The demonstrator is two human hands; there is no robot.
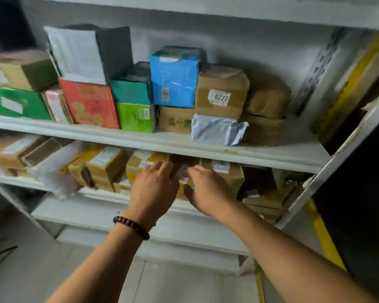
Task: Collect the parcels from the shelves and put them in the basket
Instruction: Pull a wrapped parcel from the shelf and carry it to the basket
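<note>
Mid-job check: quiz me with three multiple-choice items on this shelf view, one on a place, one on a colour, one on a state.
1. The 0227 box sits on: A the upper shelf; B the floor; C a basket.
2. The box touching its left side is: A yellow; B blue; C white.
3. The left hand and right hand are: A hanging idle; B clasped together, empty; C on a brown parcel on the lower shelf.

Answers:
1 A: it stands in the upper row, above the white bag.
2 B: the blue box abuts it.
3 C: both hands meet at that parcel, under the upper shelf's edge.
</note>
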